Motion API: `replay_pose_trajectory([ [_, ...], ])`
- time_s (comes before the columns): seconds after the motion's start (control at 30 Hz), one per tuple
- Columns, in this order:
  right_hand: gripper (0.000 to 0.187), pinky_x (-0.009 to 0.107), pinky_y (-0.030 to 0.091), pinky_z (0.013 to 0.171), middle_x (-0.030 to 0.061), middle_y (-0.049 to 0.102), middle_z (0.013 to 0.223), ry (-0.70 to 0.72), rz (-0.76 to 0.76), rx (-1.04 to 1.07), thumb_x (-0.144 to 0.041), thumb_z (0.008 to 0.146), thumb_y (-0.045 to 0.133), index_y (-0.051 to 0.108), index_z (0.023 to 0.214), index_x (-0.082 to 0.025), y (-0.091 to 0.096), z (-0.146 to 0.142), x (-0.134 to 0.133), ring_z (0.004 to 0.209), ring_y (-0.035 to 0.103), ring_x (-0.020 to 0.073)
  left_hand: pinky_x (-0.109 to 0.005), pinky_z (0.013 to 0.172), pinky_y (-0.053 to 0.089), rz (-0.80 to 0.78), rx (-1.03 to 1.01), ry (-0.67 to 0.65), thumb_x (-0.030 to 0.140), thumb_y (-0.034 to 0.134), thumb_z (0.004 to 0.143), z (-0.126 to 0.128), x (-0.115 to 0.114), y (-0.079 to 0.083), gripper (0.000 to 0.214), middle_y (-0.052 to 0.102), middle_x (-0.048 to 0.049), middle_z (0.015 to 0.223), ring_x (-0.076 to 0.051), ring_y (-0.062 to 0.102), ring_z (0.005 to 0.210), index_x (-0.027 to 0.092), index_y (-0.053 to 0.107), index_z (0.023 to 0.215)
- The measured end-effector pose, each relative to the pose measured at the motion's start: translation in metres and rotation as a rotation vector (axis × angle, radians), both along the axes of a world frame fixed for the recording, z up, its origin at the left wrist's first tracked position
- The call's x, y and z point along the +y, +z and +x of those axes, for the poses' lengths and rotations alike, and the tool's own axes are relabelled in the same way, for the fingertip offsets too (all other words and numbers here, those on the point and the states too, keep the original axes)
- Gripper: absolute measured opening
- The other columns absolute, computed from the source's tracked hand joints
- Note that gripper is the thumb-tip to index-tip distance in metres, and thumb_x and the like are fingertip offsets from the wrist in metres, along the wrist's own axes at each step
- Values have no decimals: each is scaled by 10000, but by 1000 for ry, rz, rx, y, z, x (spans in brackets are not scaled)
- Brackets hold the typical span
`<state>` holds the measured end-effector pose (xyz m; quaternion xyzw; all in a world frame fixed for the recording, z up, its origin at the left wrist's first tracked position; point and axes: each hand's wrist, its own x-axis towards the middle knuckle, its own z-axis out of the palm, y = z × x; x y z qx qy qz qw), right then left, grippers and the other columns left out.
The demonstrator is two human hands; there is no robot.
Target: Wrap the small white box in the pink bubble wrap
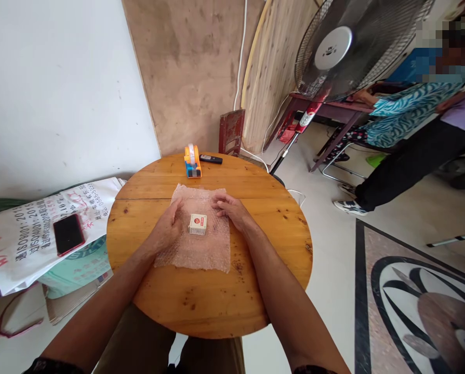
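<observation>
A small cream-coloured box (197, 224) with a red emblem sits upright near the middle of a sheet of bubble wrap (201, 257), which is spread on the round wooden table (201, 306). My left hand (167, 226) is at the sheet's left side, its fingers stretched out and nothing in it. On the opposite side, my right hand (232, 209) has its fingers apart over the sheet's right edge. Neither hand touches the box. Whether the fingertips press on the wrap, I cannot tell.
Toward the back of the table stand an orange and blue tape dispenser (193, 162) and a dark remote-like object (211, 159). A phone (68, 235) lies on white sacks at left. A standing fan (333, 48) and two people (415, 111) are at right.
</observation>
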<state>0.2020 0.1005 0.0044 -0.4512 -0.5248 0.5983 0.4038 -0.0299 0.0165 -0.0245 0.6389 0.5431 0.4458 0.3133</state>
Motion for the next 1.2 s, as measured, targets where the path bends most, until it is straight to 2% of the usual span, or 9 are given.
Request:
replay_pose_trajectory([
  [0.17,206,198,542,601,63,676,1100,-15,-8,31,-172,742,642,668,946,-193,0,0,-1,911,667,161,-505,1201,345,-39,-41,35,148,475,755,-1,0,1,744,528,-157,1461,-264,486,1381,130,383,1493],
  [0.27,199,198,542,604,60,678,1074,-21,-10,35,-170,740,645,669,935,-193,0,0,-1,899,664,158,-486,1176,380,-25,18,57,185,475,785,-2,-4,12,701,523,-156,1465,-262,499,1365,129,399,1479],
  [0.37,201,200,543,606,60,675,1083,-24,-12,37,-173,732,658,669,932,-193,1,-1,-2,889,662,156,-497,1147,403,25,224,25,254,491,828,-7,-16,32,615,533,-160,1448,-288,506,1344,120,462,1427],
  [0.47,216,202,549,616,64,665,1136,-23,-10,39,-176,730,667,670,945,-194,1,-1,-2,894,662,153,-476,1068,464,94,471,-39,315,510,858,-13,-40,50,471,624,-150,1292,-298,575,1229,131,589,1284],
  [0.53,227,203,553,623,67,659,1163,-22,-9,39,-178,733,668,670,960,-194,2,-1,-3,906,661,154,-476,995,491,175,605,-77,343,560,836,-14,-60,55,399,660,-124,1185,-298,614,1113,168,642,1185],
  [0.63,229,204,559,631,68,650,1190,-19,-7,37,-181,734,670,671,963,-194,2,0,-3,929,661,160,-469,977,469,242,754,-177,323,654,767,-13,-90,52,370,655,-96,1172,-292,603,1077,208,657,1118],
  [0.77,234,203,565,640,63,649,1181,-11,-6,33,-184,731,674,676,964,-194,1,0,-3,949,660,165,-533,1054,376,206,880,-184,238,669,738,-8,-110,44,357,660,-81,1132,-298,588,1082,214,652,1093],
  [0.93,219,202,566,633,53,658,1118,-13,4,26,-185,723,676,678,941,-202,2,0,-3,945,657,167,-495,965,422,253,980,-212,138,580,789,-2,-109,39,177,682,-65,995,-267,614,934,203,667,929],
  [1.2,210,197,551,635,31,666,962,-4,8,11,-191,730,671,676,940,-198,2,-1,-4,898,641,151,-407,750,466,312,1135,-200,91,523,860,2,-105,35,159,668,-62,878,-256,631,809,187,649,870],
])
